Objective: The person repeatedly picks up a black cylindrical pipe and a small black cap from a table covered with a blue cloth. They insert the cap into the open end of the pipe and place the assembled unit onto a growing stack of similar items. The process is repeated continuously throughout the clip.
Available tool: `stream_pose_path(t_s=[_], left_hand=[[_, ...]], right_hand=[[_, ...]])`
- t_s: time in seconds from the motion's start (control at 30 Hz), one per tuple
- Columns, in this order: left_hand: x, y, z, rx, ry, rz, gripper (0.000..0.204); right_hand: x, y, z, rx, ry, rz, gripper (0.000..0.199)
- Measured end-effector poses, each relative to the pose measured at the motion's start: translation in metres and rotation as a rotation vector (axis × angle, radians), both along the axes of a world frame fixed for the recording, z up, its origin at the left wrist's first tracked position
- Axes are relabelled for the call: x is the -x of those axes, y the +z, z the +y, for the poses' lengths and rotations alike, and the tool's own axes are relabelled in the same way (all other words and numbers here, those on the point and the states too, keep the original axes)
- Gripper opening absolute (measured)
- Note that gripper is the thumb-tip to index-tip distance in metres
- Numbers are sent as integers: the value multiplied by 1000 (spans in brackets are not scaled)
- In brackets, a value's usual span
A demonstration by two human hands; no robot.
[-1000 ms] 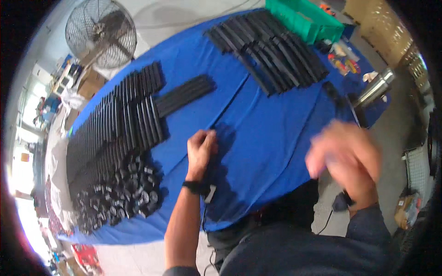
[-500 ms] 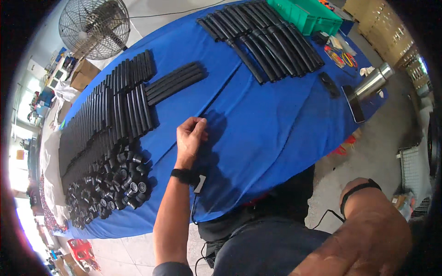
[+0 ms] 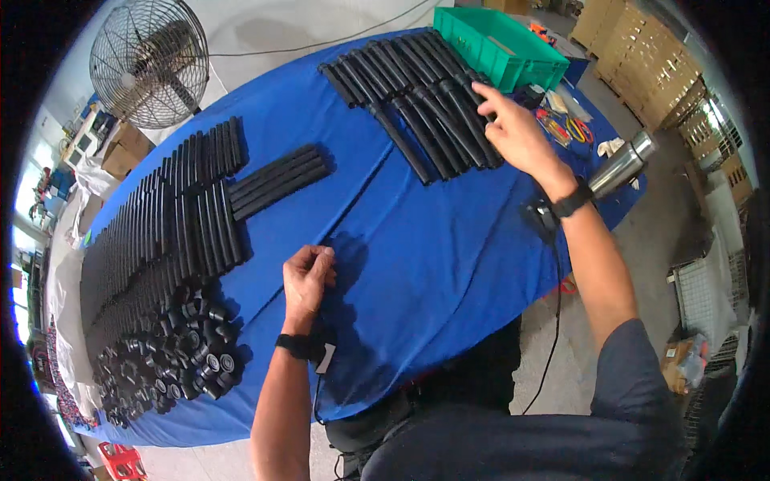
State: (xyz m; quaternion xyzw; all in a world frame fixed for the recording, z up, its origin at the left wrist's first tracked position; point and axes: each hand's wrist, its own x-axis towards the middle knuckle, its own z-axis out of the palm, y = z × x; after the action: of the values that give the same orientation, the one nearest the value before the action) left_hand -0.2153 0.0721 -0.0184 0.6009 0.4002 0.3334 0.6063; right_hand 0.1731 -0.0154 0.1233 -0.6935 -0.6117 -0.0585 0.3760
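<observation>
Reaching across the blue-covered worktop (image 3: 425, 272), the person's right hand (image 3: 517, 136) is over the right side of the far tubes (image 3: 441, 120), which are black and lie side by side in two overlapping rows. Its index finger points out ahead, and the grip is spread, with the other fingers partly bent; whether a fingertip touches a tube cannot be told from this angle.

The left hand (image 3: 307, 276) is low over the middle of the worktop, well apart from the far tubes. Its grip is pressed together, fingers curled and thumb laid against them; if something small is tucked inside, it cannot be made out. Black straps circle both wrists, and a thin cable (image 3: 550, 345) hangs down from beside the right one.

Left of the left hand, many more black tubes (image 3: 188, 200) lie packed in long rows, with a short bunch (image 3: 281, 180) set crosswise at their right side. Just below those rows sits a loose heap of round black caps (image 3: 176, 361).

Beyond the right hand stands a green bin (image 3: 521, 68), next to the far tubes. Scissors (image 3: 579, 130) lie near it, and a shiny metal flask (image 3: 622, 167) leans at a tilt behind the right wrist. A round fan (image 3: 148, 64) stands past the worktop's far left edge.
</observation>
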Motion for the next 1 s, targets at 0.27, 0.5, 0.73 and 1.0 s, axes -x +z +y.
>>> stream_pose_path(t_s=[0.27, 0.5, 0.73, 1.0], left_hand=[[2, -2, -1, 2, 25, 26, 22], [4, -5, 1, 26, 32, 24, 21], [1, -5, -1, 27, 35, 27, 22], [5, -1, -1, 25, 41, 57, 23]], right_hand=[[-21, -61, 53, 479, -173, -451, 28], [-23, -84, 80, 549, -246, -537, 37], [-23, -86, 85, 482, -229, -365, 31], [-18, -84, 84, 520, -221, -321, 40]])
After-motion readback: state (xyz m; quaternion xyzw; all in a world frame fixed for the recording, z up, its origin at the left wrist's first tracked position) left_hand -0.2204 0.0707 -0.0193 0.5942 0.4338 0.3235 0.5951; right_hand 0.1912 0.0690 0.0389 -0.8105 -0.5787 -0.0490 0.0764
